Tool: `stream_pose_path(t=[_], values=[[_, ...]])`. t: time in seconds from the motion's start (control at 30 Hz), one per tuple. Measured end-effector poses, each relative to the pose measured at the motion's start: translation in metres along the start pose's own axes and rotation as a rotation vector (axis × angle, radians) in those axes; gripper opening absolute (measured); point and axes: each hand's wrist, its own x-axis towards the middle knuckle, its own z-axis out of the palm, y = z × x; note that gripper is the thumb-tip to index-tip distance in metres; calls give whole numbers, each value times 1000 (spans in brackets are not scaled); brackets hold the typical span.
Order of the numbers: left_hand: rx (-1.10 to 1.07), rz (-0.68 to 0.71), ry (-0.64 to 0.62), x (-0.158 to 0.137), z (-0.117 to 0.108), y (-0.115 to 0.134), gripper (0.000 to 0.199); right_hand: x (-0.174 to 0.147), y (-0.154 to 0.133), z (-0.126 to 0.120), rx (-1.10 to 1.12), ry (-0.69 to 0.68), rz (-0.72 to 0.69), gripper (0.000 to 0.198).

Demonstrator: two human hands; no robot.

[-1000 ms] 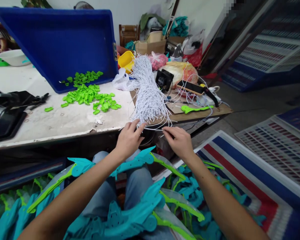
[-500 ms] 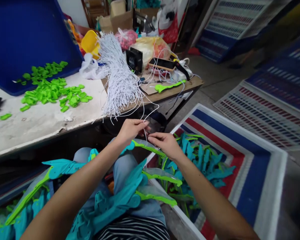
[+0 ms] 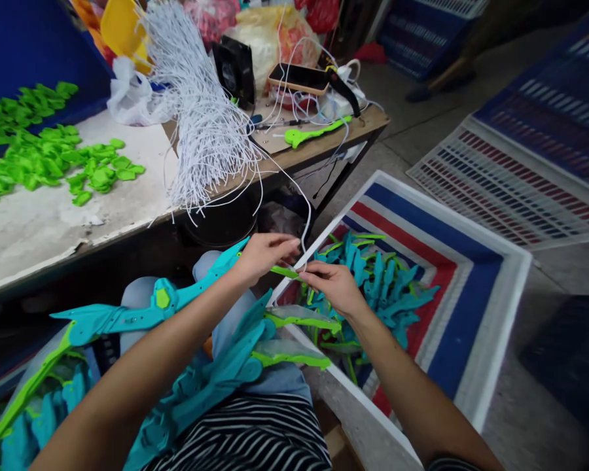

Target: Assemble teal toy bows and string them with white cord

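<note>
both grips on white cord (image 3: pixel 302 219), table edge (image 3: pixel 127 229)

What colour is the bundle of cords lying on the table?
White; the bundle of cords shows clearly in the head view, spilling over the table edge.

Glossy teal plastic toy wing (image 3: pixel 177 301), thin white cords (image 3: pixel 201 124), rough chipped tabletop (image 3: pixel 44 229).

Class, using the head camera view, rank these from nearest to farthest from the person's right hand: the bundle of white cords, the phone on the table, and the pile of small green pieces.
Measured from the right hand:
1. Bundle of white cords, up and to the left, hanging over the table edge.
2. Phone, straight up, at the table's far end.
3. Pile of small green pieces, far left on the tabletop.
</note>
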Motion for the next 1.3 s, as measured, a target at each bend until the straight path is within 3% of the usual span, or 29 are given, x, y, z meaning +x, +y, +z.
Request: stream_pose_path(t=[0.13,0.23,0.33,0.5,0.7,0.93,1.17,1.3], values=[[175,-245,-88,-16,-21,-50,16,-16,27,-14,-59,169,46,28],[-16,-495,-165,-17,-23,-86,9,-25,42,-18,-177,230,0,26],[-236,-618,-260,-8,-13,-103,6,-28,49,-17,-284,250,-33,25],[-395,-658,-309,12,1,-111,18,-26,51,-15,-318,248,-20,27],[-404,-620,-384,24,8,-125,15,-24,53,-13,-361,229,-38,27],[-397,-618,-456,30,16,-127,7,-24,58,-5,-577,176,-262,22],[-296,-569,-453,32,21,-126,19,-16,74,-3,-663,100,-374,19],[-97,-505,-388,20,8,-114,18,-15,76,-6,-681,84,-344,34]])
